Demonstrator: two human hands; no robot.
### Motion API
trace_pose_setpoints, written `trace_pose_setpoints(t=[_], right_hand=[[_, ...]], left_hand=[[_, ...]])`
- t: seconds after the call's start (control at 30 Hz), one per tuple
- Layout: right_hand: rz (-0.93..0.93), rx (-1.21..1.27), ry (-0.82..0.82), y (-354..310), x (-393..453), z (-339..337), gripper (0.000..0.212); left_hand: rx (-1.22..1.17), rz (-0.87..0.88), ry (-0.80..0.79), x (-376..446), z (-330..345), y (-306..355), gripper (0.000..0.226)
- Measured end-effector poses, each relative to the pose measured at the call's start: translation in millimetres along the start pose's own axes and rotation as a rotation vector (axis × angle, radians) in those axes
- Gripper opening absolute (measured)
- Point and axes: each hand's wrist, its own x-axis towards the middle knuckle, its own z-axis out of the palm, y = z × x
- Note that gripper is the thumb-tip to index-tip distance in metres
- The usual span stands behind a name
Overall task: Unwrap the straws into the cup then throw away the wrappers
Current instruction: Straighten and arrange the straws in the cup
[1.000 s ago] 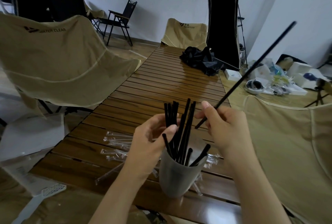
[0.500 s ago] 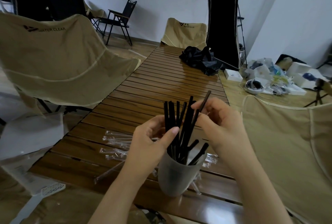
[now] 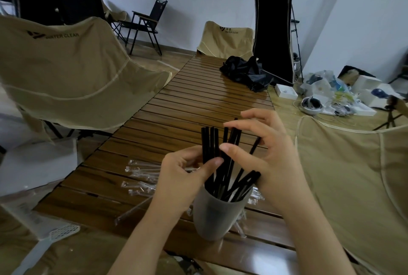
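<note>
Straw raised in right hand (image 3: pixel 271 155) a second ago now stands in cup (image 3: pixel 217 215) among black straws (image 3: pixel 212 144); right fingers loosely spread, releasing. Left hand (image 3: pixel 183 177) pinches bundle, steadying. Empty wrappers (image 3: pixel 141 177) on table (image 3: pixel 198 102) await disposal.

I see my left hand (image 3: pixel 183 177) and right hand (image 3: pixel 265 149) touching black straws (image 3: pixel 223 164) in the grey cup (image 3: pixel 217 217).

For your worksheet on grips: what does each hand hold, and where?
Left hand pinches the black straws mid-length; right hand touches their tops, grip unclear.
</note>
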Motion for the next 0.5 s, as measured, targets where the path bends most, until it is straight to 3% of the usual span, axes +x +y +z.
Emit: trace_pose_setpoints(t=[0.2, 0.37, 0.5], right_hand=[[-0.030, -0.135, 0.015, 5, 4, 5, 0.012], [0.011, 0.134, 0.085, -2, 1, 2, 0.010], [-0.084, 0.311, 0.213, -9, 1, -5, 0.006]], left_hand=[[-0.006, 0.018, -0.011, 2, 0, -2, 0.027], [-0.013, 0.005, -0.041, 2, -1, -2, 0.025], [-0.006, -0.012, -0.047, 1, -1, -3, 0.023]])
